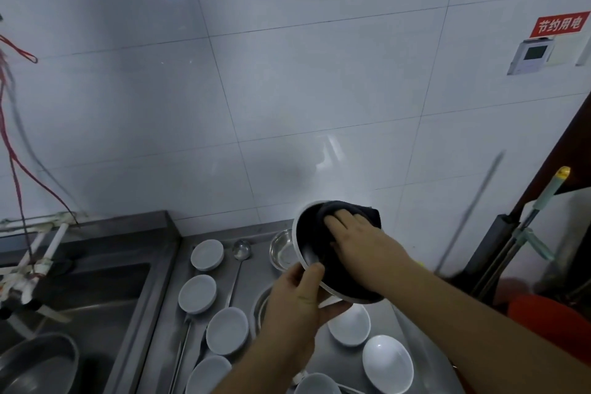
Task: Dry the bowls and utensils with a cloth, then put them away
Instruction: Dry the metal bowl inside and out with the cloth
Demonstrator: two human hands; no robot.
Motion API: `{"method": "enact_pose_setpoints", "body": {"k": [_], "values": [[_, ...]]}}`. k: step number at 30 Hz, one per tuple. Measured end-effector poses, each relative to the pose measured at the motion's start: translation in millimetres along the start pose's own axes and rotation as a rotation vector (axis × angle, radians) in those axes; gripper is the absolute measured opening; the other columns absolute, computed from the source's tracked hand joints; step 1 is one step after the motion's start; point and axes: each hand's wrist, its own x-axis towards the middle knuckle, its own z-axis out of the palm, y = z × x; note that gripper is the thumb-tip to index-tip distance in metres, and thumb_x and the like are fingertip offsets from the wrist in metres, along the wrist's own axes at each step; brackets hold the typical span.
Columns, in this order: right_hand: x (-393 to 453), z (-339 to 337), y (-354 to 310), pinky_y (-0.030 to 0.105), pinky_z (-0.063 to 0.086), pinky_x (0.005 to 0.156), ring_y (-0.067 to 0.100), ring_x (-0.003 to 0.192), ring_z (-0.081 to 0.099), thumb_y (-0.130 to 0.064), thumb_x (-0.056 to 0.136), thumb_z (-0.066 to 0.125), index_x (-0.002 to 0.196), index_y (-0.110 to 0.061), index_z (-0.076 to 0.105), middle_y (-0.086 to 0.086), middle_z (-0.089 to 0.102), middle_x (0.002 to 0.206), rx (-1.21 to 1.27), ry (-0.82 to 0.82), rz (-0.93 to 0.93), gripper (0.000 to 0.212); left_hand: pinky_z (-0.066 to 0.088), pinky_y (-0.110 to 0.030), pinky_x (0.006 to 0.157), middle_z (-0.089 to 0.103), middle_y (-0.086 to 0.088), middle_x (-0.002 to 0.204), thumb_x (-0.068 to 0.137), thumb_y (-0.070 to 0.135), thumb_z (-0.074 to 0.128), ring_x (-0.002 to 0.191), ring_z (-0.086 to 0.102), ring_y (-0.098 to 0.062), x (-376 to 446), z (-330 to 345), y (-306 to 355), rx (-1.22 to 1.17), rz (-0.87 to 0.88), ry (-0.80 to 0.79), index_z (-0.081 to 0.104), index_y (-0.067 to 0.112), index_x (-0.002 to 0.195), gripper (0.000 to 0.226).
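Left hand [295, 304] has its fingers clamped on the dark bowl [311, 246], tilting it up above the desk [243, 281] so the right hand [355, 235], fingers flat together, can press the cloth [367, 211] inside.

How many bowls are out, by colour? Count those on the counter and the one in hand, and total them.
White bowls on the counter: 7
Steel bowls on the counter, one partly behind the left hand: 2
Dark bowl, white-rimmed, held: 1
Total: 10
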Motion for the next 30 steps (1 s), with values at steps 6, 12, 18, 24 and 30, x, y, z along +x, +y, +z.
{"method": "enact_pose_setpoints", "body": {"k": [6, 12, 18, 24, 30], "values": [[-8.8, 8.6, -16.5, 0.041, 0.048, 0.09, 0.031, 0.11, 0.059, -0.039, 0.108, 0.044, 0.13, -0.02, 0.046, 0.01, 0.05, 0.126, 0.293, -0.148, 0.305, 0.03, 0.066, -0.047, 0.075, 0.078, -0.016, 0.108, 0.101, 0.006, 0.064, 0.102, 0.078, -0.032, 0.5, -2.2, -0.7, 0.126, 0.132, 0.044, 0.073, 0.01, 0.115, 0.017], [-30.3, 3.8, -26.1, 0.03, 0.059, 0.081, 0.012, 0.099, 0.072, -0.049, 0.098, 0.056, 0.116, -0.053, 0.064, -0.011, 0.073, 0.108, 1.133, -0.055, 0.432, 0.019, 0.066, -0.05, 0.086, 0.078, -0.01, 0.114, 0.1, 0.007, 0.066, 0.109, 0.077, -0.03, -4.1, -2.2, -4.5, 0.222, 0.255, -0.041, 0.068, 0.026, 0.127, 0.033], [-19.3, -9.8, -30.8, 0.048, 0.065, 0.082, 0.031, 0.097, 0.078, -0.031, 0.106, 0.059, 0.112, -0.027, 0.078, 0.007, 0.082, 0.104, 1.813, 0.237, 0.748, 0.02, 0.061, -0.032, 0.095, 0.077, 0.002, 0.12, 0.086, 0.02, 0.074, 0.115, 0.073, -0.02, -1.5, -3.7, -7.4, 0.476, 0.44, -0.125, 0.064, 0.037, 0.133, 0.05], [-22.6, -32.2, -10.4, 0.036, 0.06, 0.072, 0.028, 0.068, 0.071, -0.037, 0.075, 0.071, 0.071, -0.012, 0.077, 0.008, 0.069, 0.079, 2.268, 0.191, 0.752, 0.026, 0.059, -0.035, 0.102, 0.072, 0.012, 0.127, 0.092, 0.029, 0.079, 0.119, 0.07, -0.012, 4.0, -22.6, -8.8, 0.78, 0.459, -0.156, 0.044, 0.047, 0.151, 0.071], [-27.7, -25.0, -10.8, 0.033, 0.053, 0.073, 0.02, 0.073, 0.064, -0.027, 0.078, 0.073, 0.079, -0.011, 0.07, 0.006, 0.062, 0.076, 2.22, 0.083, 0.645, 0.017, 0.053, -0.021, 0.106, 0.044, 0.034, 0.154, 0.088, 0.022, 0.082, 0.132, 0.052, 0.012, 13.9, -48.8, 9.1, 1.08, 0.532, -0.136, 0.026, 0.067, 0.152, 0.096]]}}
